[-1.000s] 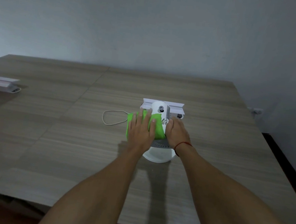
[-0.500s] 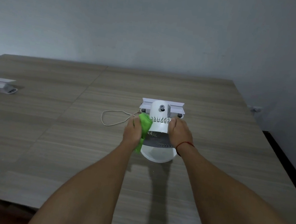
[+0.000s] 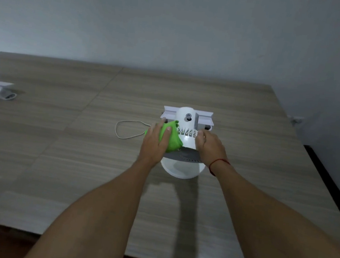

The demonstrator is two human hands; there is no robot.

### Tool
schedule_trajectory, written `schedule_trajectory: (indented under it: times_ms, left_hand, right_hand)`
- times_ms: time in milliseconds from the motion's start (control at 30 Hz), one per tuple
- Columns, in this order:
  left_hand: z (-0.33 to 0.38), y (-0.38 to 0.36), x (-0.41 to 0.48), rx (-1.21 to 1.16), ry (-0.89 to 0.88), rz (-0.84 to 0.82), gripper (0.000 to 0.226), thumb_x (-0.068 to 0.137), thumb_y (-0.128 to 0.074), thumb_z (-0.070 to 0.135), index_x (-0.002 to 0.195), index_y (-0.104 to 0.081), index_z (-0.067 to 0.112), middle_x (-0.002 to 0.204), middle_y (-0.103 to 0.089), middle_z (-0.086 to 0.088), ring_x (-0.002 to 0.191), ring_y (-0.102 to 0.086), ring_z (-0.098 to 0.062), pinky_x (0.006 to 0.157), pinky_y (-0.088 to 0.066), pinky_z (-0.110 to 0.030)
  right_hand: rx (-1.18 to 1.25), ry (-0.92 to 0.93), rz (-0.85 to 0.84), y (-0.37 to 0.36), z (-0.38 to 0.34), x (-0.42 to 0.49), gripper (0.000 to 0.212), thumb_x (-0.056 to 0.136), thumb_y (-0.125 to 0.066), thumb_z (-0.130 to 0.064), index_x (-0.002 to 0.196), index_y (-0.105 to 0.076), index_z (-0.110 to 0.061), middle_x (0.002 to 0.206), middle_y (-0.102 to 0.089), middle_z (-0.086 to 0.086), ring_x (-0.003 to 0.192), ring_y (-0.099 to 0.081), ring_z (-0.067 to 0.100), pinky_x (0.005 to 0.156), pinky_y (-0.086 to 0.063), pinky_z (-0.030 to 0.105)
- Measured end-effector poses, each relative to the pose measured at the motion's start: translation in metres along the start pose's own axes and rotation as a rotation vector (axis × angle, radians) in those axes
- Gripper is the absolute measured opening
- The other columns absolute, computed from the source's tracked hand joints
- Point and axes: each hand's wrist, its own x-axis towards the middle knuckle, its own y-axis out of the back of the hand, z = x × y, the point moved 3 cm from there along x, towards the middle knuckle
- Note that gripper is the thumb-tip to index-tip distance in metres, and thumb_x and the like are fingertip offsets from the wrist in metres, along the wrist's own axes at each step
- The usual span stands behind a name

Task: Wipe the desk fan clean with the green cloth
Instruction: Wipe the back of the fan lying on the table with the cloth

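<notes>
Pressing the green cloth (image 3: 169, 137) against the fan (image 3: 186, 130)'s left side, your left hand (image 3: 155, 143) grips it; your right hand (image 3: 210, 145) clasps the opposite side.

no readable writing, label, brand, number or sign shows anywhere: none on the desk fan (image 3: 187, 120), the green cloth (image 3: 170, 138) or the table (image 3: 79, 140).
</notes>
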Motion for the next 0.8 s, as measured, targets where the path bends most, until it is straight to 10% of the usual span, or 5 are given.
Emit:
schedule_trajectory:
  times_ms: [467,633,800]
  left_hand:
    - [-0.046,-0.023,0.007,-0.669,0.610,-0.134,0.054,0.089,-0.033,0.060,0.112,-0.070,0.029,0.112,-0.072,-0.009,0.102,-0.066,-0.030,0.076,-0.052,-0.040]
    - [-0.052,-0.027,0.009,-0.564,0.537,-0.007,0.068,0.077,-0.033,0.074,0.117,-0.065,0.031,0.124,-0.066,-0.007,0.119,-0.060,-0.033,0.102,-0.043,-0.059]
    - [-0.002,-0.010,-0.001,-0.299,0.291,0.127,0.053,0.099,-0.038,0.044,0.147,-0.036,0.022,0.148,-0.044,-0.004,0.139,-0.038,-0.021,0.115,-0.024,-0.031]
  right_hand:
    - [0.069,0.046,0.082,0.003,0.011,0.007,0.028,0.098,-0.033,-0.022,0.074,-0.044,-0.013,0.079,-0.050,0.006,0.073,-0.043,0.021,0.052,-0.027,0.020]
    - [0.101,0.000,0.096,-0.002,0.011,0.009,0.030,0.098,-0.031,-0.021,0.071,-0.042,-0.012,0.078,-0.050,0.010,0.072,-0.044,0.024,0.051,-0.027,0.022]
    - [0.089,-0.057,0.101,-0.006,0.002,0.010,0.031,0.099,-0.028,-0.022,0.072,-0.038,-0.011,0.078,-0.047,0.012,0.073,-0.044,0.026,0.065,-0.030,0.031]
